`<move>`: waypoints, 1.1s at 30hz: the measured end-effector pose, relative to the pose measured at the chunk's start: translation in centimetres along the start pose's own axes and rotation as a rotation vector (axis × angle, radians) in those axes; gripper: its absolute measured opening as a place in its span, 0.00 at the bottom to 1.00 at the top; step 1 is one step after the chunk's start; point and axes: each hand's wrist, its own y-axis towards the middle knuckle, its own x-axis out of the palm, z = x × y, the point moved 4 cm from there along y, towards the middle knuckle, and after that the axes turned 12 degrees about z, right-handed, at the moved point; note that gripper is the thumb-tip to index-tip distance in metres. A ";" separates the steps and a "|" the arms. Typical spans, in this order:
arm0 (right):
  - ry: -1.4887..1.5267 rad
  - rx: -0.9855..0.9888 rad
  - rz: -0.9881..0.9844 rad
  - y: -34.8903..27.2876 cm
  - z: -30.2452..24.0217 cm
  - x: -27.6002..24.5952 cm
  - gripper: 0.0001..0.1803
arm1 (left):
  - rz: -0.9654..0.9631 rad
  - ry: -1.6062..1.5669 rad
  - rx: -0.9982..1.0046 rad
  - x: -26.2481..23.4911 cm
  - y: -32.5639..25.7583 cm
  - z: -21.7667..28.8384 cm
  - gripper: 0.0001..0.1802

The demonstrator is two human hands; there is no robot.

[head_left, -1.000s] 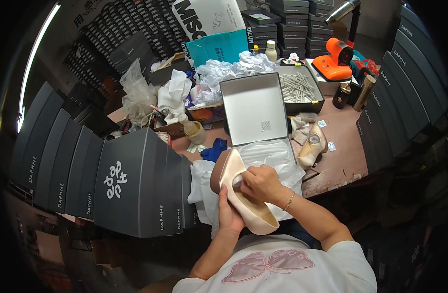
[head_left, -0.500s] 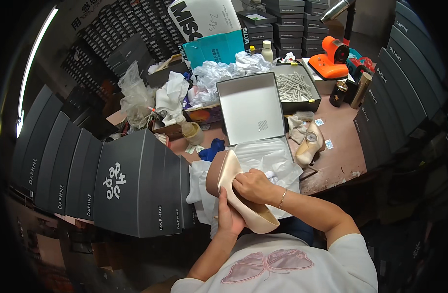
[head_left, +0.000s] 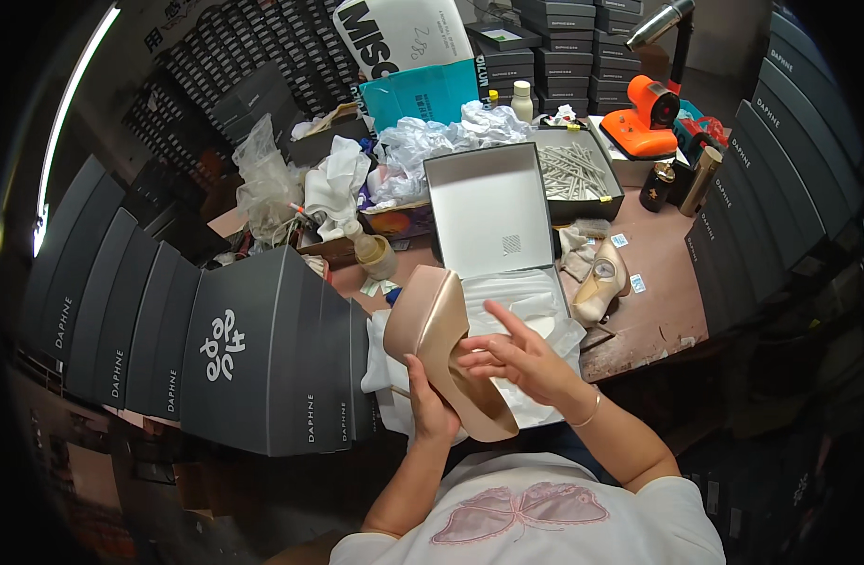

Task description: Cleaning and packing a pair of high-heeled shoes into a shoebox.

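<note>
A beige satin high-heeled shoe (head_left: 434, 330) with a thick platform hangs tilted over an open shoebox. My left hand (head_left: 430, 410) grips it by the side, thumb up along the satin. Beside the shoe's opening is my right hand (head_left: 531, 369), its index finger stretched out and the other fingers apart; the fingertips overlap the shoe's edge, and I cannot tell whether they touch it. White tissue paper (head_left: 566, 337) lines the box below, whose pale inner lid (head_left: 488, 212) stands raised behind. To the right on the table rests another cream shoe (head_left: 601, 287).
Dark shoeboxes stand in rows at left (head_left: 239, 367) and right (head_left: 780, 179). Behind the lid are crumpled paper (head_left: 432, 155) and a box of white sticks (head_left: 575, 169). An orange device (head_left: 644, 122), a black jar (head_left: 656, 185) and a squat bottle (head_left: 371, 252) stand around.
My right hand has come out of the shoe's opening and its fingers have spread. My left hand has turned the shoe slightly and shifted it a little left.
</note>
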 end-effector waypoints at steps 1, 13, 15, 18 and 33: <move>0.292 0.175 -0.031 0.6 0.5 1.2 0.33 | -0.078 0.038 0.049 0.9 -0.3 -0.2 0.41; 0.321 0.114 -0.058 -4.9 -0.7 4.3 0.39 | -0.498 0.702 0.667 3.2 -2.9 7.7 0.56; 0.373 0.109 -0.178 -6.0 -1.5 5.5 0.43 | -0.468 0.407 0.651 4.0 -3.1 7.0 0.42; 0.269 -0.044 -0.221 -6.5 -0.6 5.1 0.43 | -0.397 0.340 0.710 3.8 -3.6 5.8 0.37; -1.396 -0.593 -0.488 -7.5 -3.5 1.5 0.24 | -0.163 0.335 -0.096 -0.3 1.1 5.2 0.27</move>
